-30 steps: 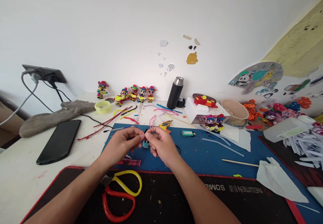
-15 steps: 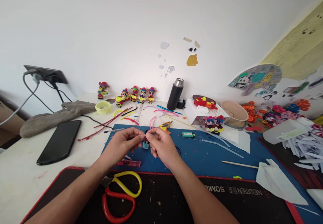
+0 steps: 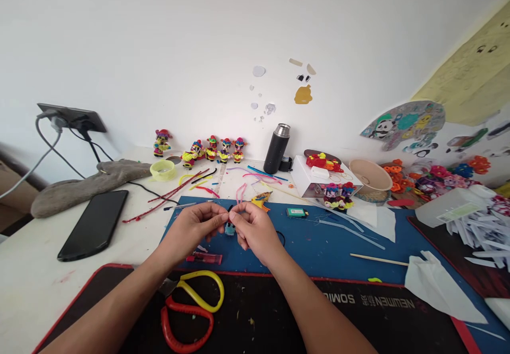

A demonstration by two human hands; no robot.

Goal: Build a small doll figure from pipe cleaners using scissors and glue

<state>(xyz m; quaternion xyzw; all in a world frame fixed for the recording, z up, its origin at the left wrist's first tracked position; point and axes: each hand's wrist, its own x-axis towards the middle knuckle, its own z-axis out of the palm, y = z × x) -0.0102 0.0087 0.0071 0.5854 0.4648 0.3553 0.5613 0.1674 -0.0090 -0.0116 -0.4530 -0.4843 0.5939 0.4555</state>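
My left hand (image 3: 195,228) and my right hand (image 3: 255,229) meet above the blue mat (image 3: 319,242), fingertips pinched together on a small pipe-cleaner figure (image 3: 230,228) with a blue body and a red and black top. Most of the figure is hidden by my fingers. A pink pipe cleaner (image 3: 240,192) and a yellow-orange piece (image 3: 261,200) lie just behind my hands. A red lighter (image 3: 205,258) lies under my left wrist.
Scissors with red and yellow handles (image 3: 191,306) lie on the black mat (image 3: 358,311). A black phone (image 3: 93,224) is at the left. Finished figures (image 3: 211,149), a black flask (image 3: 277,148), a white box (image 3: 314,178) and a bowl (image 3: 370,173) stand behind. Paper scraps (image 3: 438,285) lie at the right.
My fingertips have shifted slightly on the small figure; my hands stay in the same place.
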